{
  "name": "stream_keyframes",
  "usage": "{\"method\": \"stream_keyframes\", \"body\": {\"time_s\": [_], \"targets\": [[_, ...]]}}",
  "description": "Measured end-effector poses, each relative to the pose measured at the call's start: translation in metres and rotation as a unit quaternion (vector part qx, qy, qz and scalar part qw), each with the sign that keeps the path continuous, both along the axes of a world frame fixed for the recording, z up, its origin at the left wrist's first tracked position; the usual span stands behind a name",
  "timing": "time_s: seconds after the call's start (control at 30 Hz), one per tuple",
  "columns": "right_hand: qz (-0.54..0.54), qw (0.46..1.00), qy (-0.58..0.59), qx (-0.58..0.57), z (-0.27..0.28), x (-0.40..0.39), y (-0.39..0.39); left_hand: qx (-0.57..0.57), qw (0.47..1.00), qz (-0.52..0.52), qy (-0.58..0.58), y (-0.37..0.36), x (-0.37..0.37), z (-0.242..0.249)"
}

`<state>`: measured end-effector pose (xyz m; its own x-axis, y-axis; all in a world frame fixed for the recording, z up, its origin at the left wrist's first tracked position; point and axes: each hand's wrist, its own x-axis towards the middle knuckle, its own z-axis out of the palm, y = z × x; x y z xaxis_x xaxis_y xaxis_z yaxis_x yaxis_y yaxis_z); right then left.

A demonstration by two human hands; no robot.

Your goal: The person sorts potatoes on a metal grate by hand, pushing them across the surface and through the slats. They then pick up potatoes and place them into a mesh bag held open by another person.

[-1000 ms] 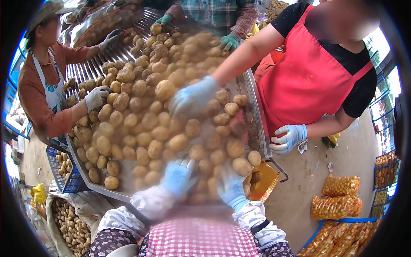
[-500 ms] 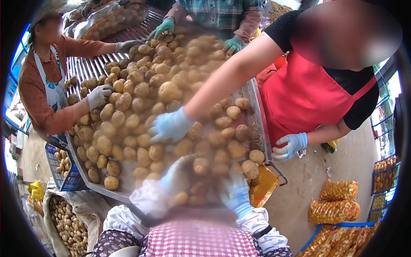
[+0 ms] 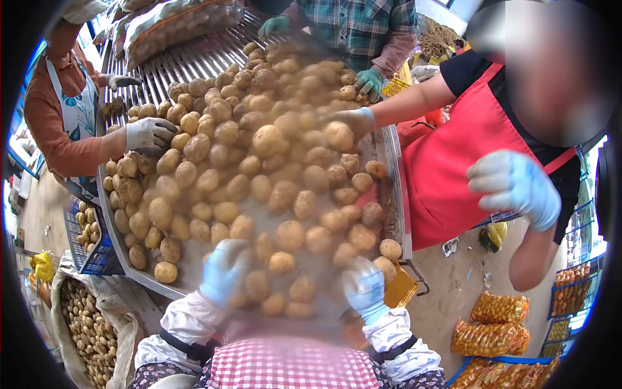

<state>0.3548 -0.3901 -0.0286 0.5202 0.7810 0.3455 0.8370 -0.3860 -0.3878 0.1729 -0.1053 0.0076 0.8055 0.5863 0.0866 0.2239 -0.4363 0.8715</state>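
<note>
A heap of brown potatoes (image 3: 289, 235) covers the metal sorting table (image 3: 159, 283) in front of me. Gloved in pale blue and white, my left hand (image 3: 225, 271) is at the near left of the potatoes, fingers extended along their edge. My right hand (image 3: 364, 288), in a matching glove, sits at the near right corner beside a potato (image 3: 385, 268), its fingers apart and bent inward. Several potatoes (image 3: 273, 303) lie between my two hands, over the table's near end. A blurry patch softens the middle of the view, and neither hand visibly grips a potato.
Co-workers stand left, at the far side and at right, their gloved hands (image 3: 150, 134) around the heap. A blue crate (image 3: 91, 249) and an open sack of potatoes (image 3: 87, 330) stand at left. Filled net bags (image 3: 489, 337) lie on the right floor. An orange container (image 3: 400, 288) is beside my right hand.
My left hand has moved left, away from the potatoes in the middle. My right hand has shifted up slightly. The red-aproned co-worker's reaching hand has drawn back; their other hand has risen.
</note>
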Motion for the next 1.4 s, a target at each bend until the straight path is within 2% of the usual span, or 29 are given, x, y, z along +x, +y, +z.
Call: {"method": "stream_keyframes", "body": {"time_s": [0.03, 0.1, 0.17, 0.27, 0.3, 0.37, 0.4, 0.5, 0.53, 0.6, 0.63, 0.67, 0.7, 0.77, 0.8, 0.83, 0.9, 1.0, 1.1, 1.13, 1.23, 1.27, 1.33, 1.37, 1.4], "targets": [[-0.004, 0.999, -0.011, 0.048, 0.002, 0.014, 0.009, 0.112, 0.994, 0.001, 0.017, 0.003, -0.003, 0.005], [-0.080, 0.994, -0.070, 0.037, 0.012, 0.042, 0.041, 0.219, 0.976, 0.004, 0.004, 0.001, -0.001, -0.005], [-0.093, 0.982, -0.153, -0.061, -0.004, 0.079, 0.062, 0.217, 0.973, -0.039, 0.063, -0.007, 0.002, -0.007], [-0.115, 0.958, -0.155, -0.212, -0.010, 0.103, 0.081, 0.279, 0.953, -0.098, 0.072, -0.019, 0.011, -0.013], [-0.127, 0.953, -0.115, -0.250, -0.005, 0.107, 0.089, 0.342, 0.931, -0.110, 0.058, -0.022, 0.011, -0.027], [-0.153, 0.934, -0.032, -0.322, 0.011, 0.108, 0.102, 0.312, 0.928, -0.155, 0.133, -0.033, 0.009, -0.022], [-0.156, 0.931, -0.070, -0.323, 0.001, 0.108, 0.099, 0.295, 0.927, -0.167, 0.157, -0.033, 0.011, -0.033], [-0.192, 0.938, -0.046, -0.285, -0.013, 0.100, 0.092, 0.290, 0.927, -0.184, 0.147, -0.028, 0.020, -0.027], [-0.178, 0.956, -0.029, -0.233, -0.015, 0.099, 0.084, 0.251, 0.936, -0.203, 0.141, -0.021, 0.023, -0.024], [-0.239, 0.954, 0.073, -0.163, 0.003, 0.086, 0.078, 0.174, 0.945, -0.245, 0.125, -0.008, 0.031, -0.019], [-0.266, 0.948, 0.124, -0.125, 0.008, 0.080, 0.073, -0.013, 0.975, -0.212, 0.059, -0.012, 0.035, -0.017], [-0.214, 0.899, 0.381, 0.030, 0.012, 0.078, 0.075, -0.201, 0.965, -0.168, -0.009, -0.020, 0.035, -0.014], [-0.139, 0.813, 0.540, 0.165, 0.017, 0.059, 0.071, -0.381, 0.914, -0.119, -0.075, -0.027, 0.035, -0.006], [-0.024, 0.934, 0.325, 0.144, 0.027, 0.032, 0.083, -0.527, 0.838, -0.115, -0.080, -0.039, 0.053, 0.024], [-0.038, 0.938, 0.313, 0.145, 0.042, 0.017, 0.086, -0.598, 0.788, -0.123, -0.079, -0.045, 0.061, 0.032], [-0.051, 0.940, 0.304, 0.148, 0.056, 0.006, 0.087, -0.721, 0.681, -0.112, -0.064, -0.048, 0.068, 0.061], [-0.090, 0.980, 0.146, 0.098, 0.033, 0.000, 0.073, -0.742, 0.662, -0.095, -0.051, -0.040, 0.065, 0.014], [-0.122, 0.985, 0.110, 0.053, 0.011, -0.012, 0.041, -0.711, 0.703, 0.014, -0.008, -0.033, 0.049, 0.021], [-0.150, 0.984, 0.093, 0.037, -0.008, -0.034, 0.014, -0.741, 0.669, 0.042, -0.043, -0.009, 0.030, -0.010], [-0.154, 0.982, 0.105, 0.044, -0.005, -0.040, 0.014, -0.747, 0.656, 0.099, -0.034, -0.011, 0.033, 0.003], [-0.067, 0.995, 0.057, -0.037, -0.029, -0.056, 0.028, -0.730, 0.668, 0.104, -0.104, -0.020, 0.030, 0.019], [-0.032, 0.997, 0.063, -0.007, -0.024, -0.061, 0.033, -0.732, 0.671, 0.051, -0.107, -0.013, 0.021, 0.001], [-0.008, 0.995, 0.071, -0.072, -0.030, -0.055, 0.039, -0.720, 0.679, -0.002, -0.143, -0.025, 0.026, 0.019], [0.017, 0.991, 0.083, -0.101, -0.034, -0.058, 0.046, -0.709, 0.687, -0.014, -0.162, -0.031, 0.023, 0.030], [0.022, 0.987, 0.099, -0.123, -0.017, -0.050, 0.050, -0.583, 0.797, -0.057, -0.144, -0.031, 0.018, 0.027]]}}
